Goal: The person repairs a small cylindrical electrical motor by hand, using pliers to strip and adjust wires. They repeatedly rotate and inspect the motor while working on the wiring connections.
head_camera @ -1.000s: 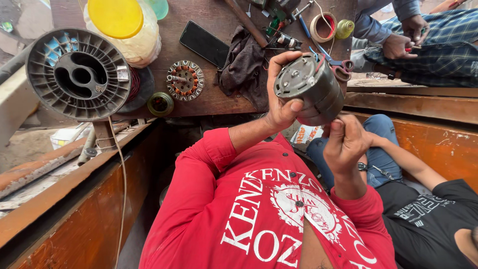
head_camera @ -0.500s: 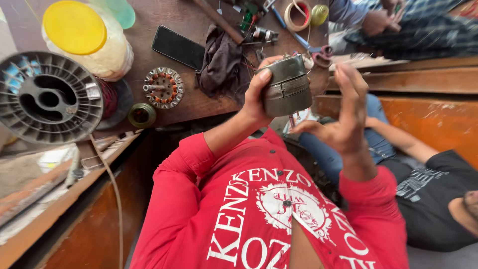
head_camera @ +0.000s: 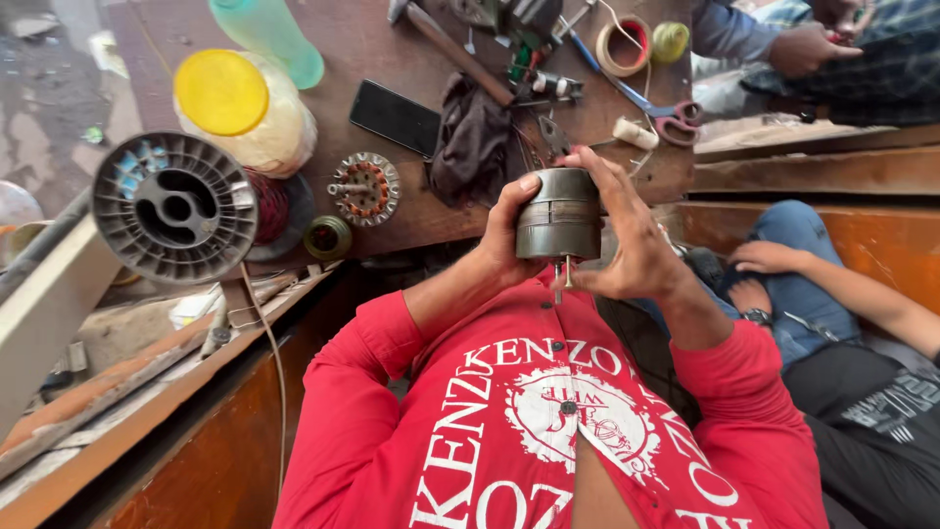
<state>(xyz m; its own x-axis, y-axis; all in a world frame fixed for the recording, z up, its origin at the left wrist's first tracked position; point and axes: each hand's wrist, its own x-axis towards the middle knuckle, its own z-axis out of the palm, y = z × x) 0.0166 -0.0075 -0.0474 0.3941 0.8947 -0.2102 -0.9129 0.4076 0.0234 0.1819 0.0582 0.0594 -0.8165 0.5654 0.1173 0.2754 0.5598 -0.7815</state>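
A grey metal motor housing (head_camera: 559, 214), drum-shaped with a thin shaft poking out of its lower end, is held up in front of the person's chest, above the red printed shirt (head_camera: 548, 421) and just off the near edge of the wooden workbench (head_camera: 343, 59). The left hand (head_camera: 509, 230) wraps the housing's left side, its thumb up along the wall and the fingers curled tight behind it. The right hand (head_camera: 627, 240) closes on the right side, the forefinger arched over the top rim and the remaining fingers pressed around the lower part near the shaft; both hands grip firmly, with no slack showing. On the bench just beyond the housing lies a crumpled dark rag (head_camera: 470, 137), and beside it a black phone (head_camera: 395, 118) lying flat. Left of those sits a small round wound stator (head_camera: 364, 188), with a small roll of greenish tape (head_camera: 327, 236) near the bench edge. Further left stands a large grey plastic spool (head_camera: 176, 208), and behind it a jar with a yellow lid (head_camera: 221, 91) and a pale green bottle (head_camera: 269, 34). Towards the far right of the bench lie red-handled scissors (head_camera: 671, 120) and a roll of tape (head_camera: 627, 44). Another person's hand (head_camera: 808, 49) works at the top right, and a second person's arm (head_camera: 832, 279) rests at the right.
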